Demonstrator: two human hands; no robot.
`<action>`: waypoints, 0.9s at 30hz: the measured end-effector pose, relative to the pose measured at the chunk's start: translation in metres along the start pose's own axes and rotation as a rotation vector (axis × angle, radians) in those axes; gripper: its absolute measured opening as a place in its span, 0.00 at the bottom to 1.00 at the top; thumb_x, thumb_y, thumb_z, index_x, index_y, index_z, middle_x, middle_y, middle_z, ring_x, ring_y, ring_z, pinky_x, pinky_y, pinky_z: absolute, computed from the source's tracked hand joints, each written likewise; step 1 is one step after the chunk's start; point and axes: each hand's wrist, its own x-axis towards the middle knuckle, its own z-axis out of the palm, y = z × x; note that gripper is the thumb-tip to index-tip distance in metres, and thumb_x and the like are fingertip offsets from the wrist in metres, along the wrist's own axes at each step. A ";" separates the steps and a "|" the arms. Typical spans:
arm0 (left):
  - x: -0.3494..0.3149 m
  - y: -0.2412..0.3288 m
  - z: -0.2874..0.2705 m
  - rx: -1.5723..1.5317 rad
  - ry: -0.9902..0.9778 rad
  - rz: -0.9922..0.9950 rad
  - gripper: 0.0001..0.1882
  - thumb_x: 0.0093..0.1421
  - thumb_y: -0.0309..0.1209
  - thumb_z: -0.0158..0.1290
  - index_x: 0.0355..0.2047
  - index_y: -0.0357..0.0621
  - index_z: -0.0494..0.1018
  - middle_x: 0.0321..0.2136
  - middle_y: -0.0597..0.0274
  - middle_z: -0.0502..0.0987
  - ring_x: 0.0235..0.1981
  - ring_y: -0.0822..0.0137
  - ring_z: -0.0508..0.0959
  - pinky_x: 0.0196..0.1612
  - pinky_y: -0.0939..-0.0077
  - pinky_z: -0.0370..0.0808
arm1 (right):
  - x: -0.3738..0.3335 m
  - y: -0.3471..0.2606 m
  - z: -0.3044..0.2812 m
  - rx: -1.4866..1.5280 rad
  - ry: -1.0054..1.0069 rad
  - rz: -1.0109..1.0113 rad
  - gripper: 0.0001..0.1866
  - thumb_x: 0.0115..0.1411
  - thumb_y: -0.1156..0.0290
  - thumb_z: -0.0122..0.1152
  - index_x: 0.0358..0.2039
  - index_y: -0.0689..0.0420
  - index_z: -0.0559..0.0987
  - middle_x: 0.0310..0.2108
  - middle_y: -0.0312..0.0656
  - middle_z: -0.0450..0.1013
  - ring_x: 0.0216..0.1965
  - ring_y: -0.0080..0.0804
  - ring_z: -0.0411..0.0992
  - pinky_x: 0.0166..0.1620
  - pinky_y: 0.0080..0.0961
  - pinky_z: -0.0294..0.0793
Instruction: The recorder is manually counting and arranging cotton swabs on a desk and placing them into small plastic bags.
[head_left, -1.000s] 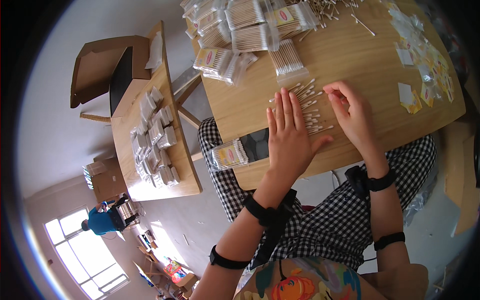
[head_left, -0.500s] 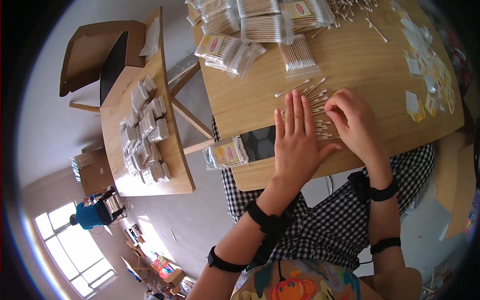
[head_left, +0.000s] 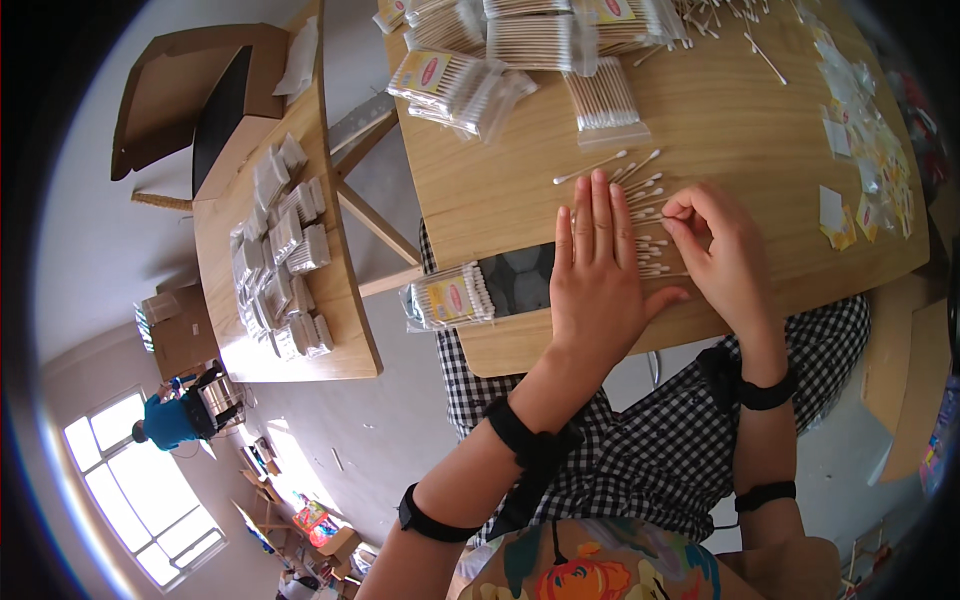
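My left hand [head_left: 600, 255] lies flat, palm down, over a loose bunch of cotton swabs [head_left: 652, 246] on the wooden table [head_left: 740, 125]. Its fingers are stretched out and hide much of the bunch; white tips fan out on its right side. Just right of it, my right hand [head_left: 718, 250] pinches the end of a cotton swab between thumb and forefinger. A single swab [head_left: 590, 167] rests beyond my left fingertips. To the left, a filled bag of swabs [head_left: 450, 300] sits by a dark patterned strip [head_left: 518, 283] at the table edge.
Bags of swabs [head_left: 530, 40] are piled at the far side, one bag [head_left: 605, 100] nearer me. Loose swabs [head_left: 765, 58] lie beyond. Empty bags and yellow cards [head_left: 865, 150] cover the right side. A second table [head_left: 345, 340] holds more bags and an open carton [head_left: 240, 150].
The whole view has shifted slightly. My right hand has drawn a little to the right, still pinching; my left hand stays flat on the swabs.
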 end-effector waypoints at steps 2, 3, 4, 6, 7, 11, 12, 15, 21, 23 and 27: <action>0.002 0.000 0.000 0.001 0.022 0.013 0.65 0.50 0.71 0.52 0.68 0.21 0.53 0.71 0.34 0.52 0.74 0.43 0.51 0.73 0.46 0.49 | 0.001 0.000 -0.001 0.009 0.017 0.036 0.06 0.58 0.81 0.63 0.36 0.60 0.75 0.32 0.40 0.75 0.34 0.35 0.75 0.38 0.29 0.73; 0.003 0.000 0.000 0.005 0.035 0.019 0.65 0.51 0.71 0.52 0.67 0.20 0.53 0.70 0.33 0.52 0.73 0.42 0.52 0.72 0.46 0.50 | 0.001 0.000 -0.001 0.048 0.052 0.031 0.07 0.59 0.81 0.63 0.37 0.60 0.75 0.33 0.40 0.75 0.35 0.33 0.75 0.39 0.27 0.73; 0.003 -0.001 -0.001 -0.004 0.027 0.020 0.65 0.50 0.71 0.53 0.68 0.21 0.52 0.71 0.33 0.52 0.74 0.42 0.50 0.73 0.45 0.49 | 0.001 -0.001 -0.001 0.087 0.086 0.025 0.08 0.59 0.81 0.63 0.39 0.60 0.76 0.34 0.40 0.76 0.35 0.32 0.76 0.39 0.26 0.73; -0.001 -0.002 -0.001 -0.032 0.009 0.028 0.66 0.49 0.71 0.54 0.69 0.22 0.50 0.72 0.34 0.50 0.74 0.41 0.48 0.73 0.42 0.47 | -0.002 0.004 -0.003 0.160 0.142 0.047 0.10 0.60 0.81 0.63 0.42 0.60 0.77 0.37 0.40 0.77 0.37 0.30 0.76 0.42 0.25 0.73; -0.002 -0.004 -0.004 -0.063 0.018 0.024 0.66 0.49 0.70 0.56 0.70 0.23 0.49 0.72 0.34 0.48 0.75 0.42 0.47 0.73 0.42 0.46 | -0.003 0.010 -0.005 0.201 0.162 0.071 0.12 0.60 0.80 0.63 0.44 0.60 0.77 0.39 0.40 0.77 0.39 0.29 0.76 0.43 0.25 0.73; -0.016 -0.022 -0.025 -0.169 0.053 -0.016 0.65 0.53 0.63 0.60 0.72 0.27 0.42 0.73 0.34 0.43 0.75 0.41 0.42 0.72 0.38 0.43 | -0.009 0.007 -0.021 0.165 0.076 0.103 0.26 0.54 0.78 0.71 0.54 0.57 0.75 0.52 0.42 0.75 0.54 0.36 0.73 0.55 0.33 0.71; -0.022 -0.028 -0.029 -0.188 0.068 -0.034 0.64 0.54 0.61 0.61 0.72 0.28 0.40 0.73 0.34 0.41 0.75 0.39 0.40 0.72 0.37 0.42 | -0.009 0.003 -0.025 0.085 0.018 0.023 0.32 0.51 0.77 0.74 0.57 0.56 0.73 0.55 0.43 0.72 0.58 0.39 0.69 0.59 0.36 0.69; -0.040 -0.043 -0.035 -0.346 0.064 -0.077 0.59 0.62 0.56 0.57 0.74 0.33 0.35 0.74 0.35 0.36 0.76 0.39 0.37 0.73 0.40 0.36 | -0.013 -0.012 -0.027 -0.115 -0.140 -0.134 0.47 0.42 0.75 0.80 0.64 0.52 0.67 0.65 0.44 0.64 0.69 0.46 0.58 0.68 0.43 0.62; -0.063 -0.047 -0.039 -0.825 0.122 -0.196 0.43 0.70 0.33 0.47 0.74 0.34 0.33 0.75 0.38 0.38 0.76 0.46 0.39 0.74 0.51 0.39 | -0.016 -0.009 0.004 -0.150 -0.151 -0.094 0.58 0.37 0.75 0.82 0.69 0.50 0.61 0.71 0.44 0.57 0.74 0.51 0.48 0.73 0.48 0.56; -0.062 -0.043 -0.036 -1.071 0.150 -0.265 0.42 0.72 0.36 0.44 0.75 0.37 0.33 0.75 0.41 0.37 0.77 0.48 0.38 0.75 0.52 0.37 | -0.012 -0.005 0.007 -0.161 -0.095 -0.108 0.55 0.39 0.73 0.81 0.69 0.52 0.62 0.70 0.44 0.58 0.73 0.51 0.50 0.72 0.47 0.57; -0.051 -0.035 -0.020 -1.250 0.291 -0.191 0.40 0.74 0.43 0.38 0.75 0.39 0.32 0.76 0.45 0.37 0.77 0.50 0.37 0.75 0.54 0.34 | -0.012 -0.001 0.009 0.010 0.016 -0.088 0.51 0.45 0.70 0.80 0.68 0.55 0.62 0.69 0.47 0.59 0.73 0.50 0.52 0.72 0.45 0.56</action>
